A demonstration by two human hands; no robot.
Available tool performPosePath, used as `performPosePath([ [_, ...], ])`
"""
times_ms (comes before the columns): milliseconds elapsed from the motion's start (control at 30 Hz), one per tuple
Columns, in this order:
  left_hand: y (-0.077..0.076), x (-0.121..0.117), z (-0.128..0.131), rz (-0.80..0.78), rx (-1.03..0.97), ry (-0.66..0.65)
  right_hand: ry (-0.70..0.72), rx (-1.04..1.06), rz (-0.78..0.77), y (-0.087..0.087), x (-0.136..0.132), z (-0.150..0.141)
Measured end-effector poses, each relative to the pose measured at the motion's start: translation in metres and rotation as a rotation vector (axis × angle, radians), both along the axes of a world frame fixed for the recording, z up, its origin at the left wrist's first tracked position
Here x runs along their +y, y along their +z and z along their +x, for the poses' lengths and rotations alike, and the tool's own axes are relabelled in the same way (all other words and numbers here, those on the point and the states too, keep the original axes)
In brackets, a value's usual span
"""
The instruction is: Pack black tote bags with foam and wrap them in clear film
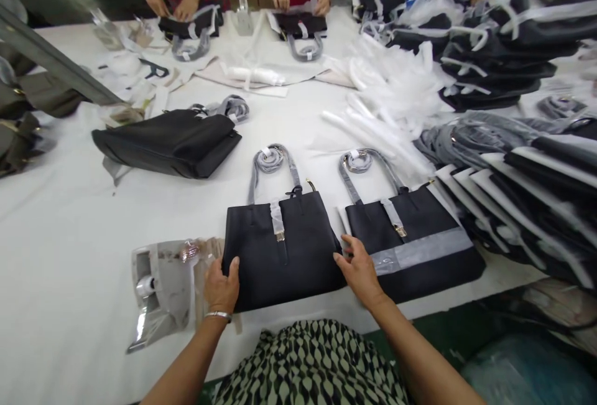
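Observation:
A black handbag [284, 246] with wrapped grey handles lies flat on the white table [60, 224] in front of me. My left hand [222, 285] rests on its lower left corner, fingers curled over the edge. My right hand [358, 268] lies on the bag's right edge with fingers spread, touching a second black handbag [413, 243] that carries a grey paper band. A clear plastic packet [161, 287] with small parts lies just left of my left hand.
Another black bag [170, 144] lies at the middle left. Overlapping rows of wrapped bags [527, 193] fill the right side, with white plastic sleeves [392, 91] behind. Across the table, other people's hands [186, 4] work on bags [301, 25].

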State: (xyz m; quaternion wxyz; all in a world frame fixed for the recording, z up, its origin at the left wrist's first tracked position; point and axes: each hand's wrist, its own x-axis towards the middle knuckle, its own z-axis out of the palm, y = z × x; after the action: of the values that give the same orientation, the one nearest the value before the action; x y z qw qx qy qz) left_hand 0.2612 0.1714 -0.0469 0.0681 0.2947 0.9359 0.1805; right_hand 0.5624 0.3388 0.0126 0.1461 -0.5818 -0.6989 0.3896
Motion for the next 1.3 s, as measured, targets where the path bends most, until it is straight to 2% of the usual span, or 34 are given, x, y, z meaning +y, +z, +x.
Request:
performPosePath([
  [67,-0.002,0.0,0.002,0.025,0.023,0.025,-0.005,0.009,-0.057,-0.007,0.006,-0.009],
  [233,-0.007,-0.001,0.004,0.09,0.065,0.003,0.042,-0.076,0.06,-0.018,0.0,-0.018],
  [400,-0.002,0.001,0.0,0.077,0.026,0.002,0.188,-0.063,0.062,-0.012,-0.038,0.015],
  [500,0.008,0.002,-0.001,0.077,0.1,-0.097,0.252,-0.105,-0.027,-0.008,-0.064,0.044],
  [600,0.028,0.011,0.001,0.119,0.291,-0.299,0.278,-0.147,-0.142,-0.008,-0.08,0.061],
  [667,0.047,0.029,0.008,0.147,0.339,-0.506,0.276,-0.163,-0.142,-0.013,-0.084,0.063],
  [767,0.076,0.074,0.031,0.145,0.274,-0.883,0.242,-0.195,-0.098,-0.023,-0.086,0.056],
  [833,0.089,0.113,0.052,0.123,0.222,-1.115,0.221,-0.221,-0.102,-0.03,-0.087,0.049],
  [900,0.093,0.151,0.075,0.063,0.189,-1.317,0.211,-0.231,-0.117,-0.033,-0.087,0.045],
  [1000,0.086,0.199,0.103,-0.123,0.133,-1.576,0.2,-0.238,-0.142,-0.029,-0.085,0.043],
  [1100,0.076,0.232,0.117,-0.26,0.114,-1.708,0.21,-0.265,-0.221,-0.015,-0.08,0.043],
  [1167,0.074,0.246,0.12,-0.264,0.133,-1.732,0.216,-0.266,-0.27,-0.003,-0.074,0.042],
  [1300,0.085,0.249,0.113,-0.218,0.165,-1.743,0.119,-0.131,-0.178,0.019,-0.048,0.039],
])
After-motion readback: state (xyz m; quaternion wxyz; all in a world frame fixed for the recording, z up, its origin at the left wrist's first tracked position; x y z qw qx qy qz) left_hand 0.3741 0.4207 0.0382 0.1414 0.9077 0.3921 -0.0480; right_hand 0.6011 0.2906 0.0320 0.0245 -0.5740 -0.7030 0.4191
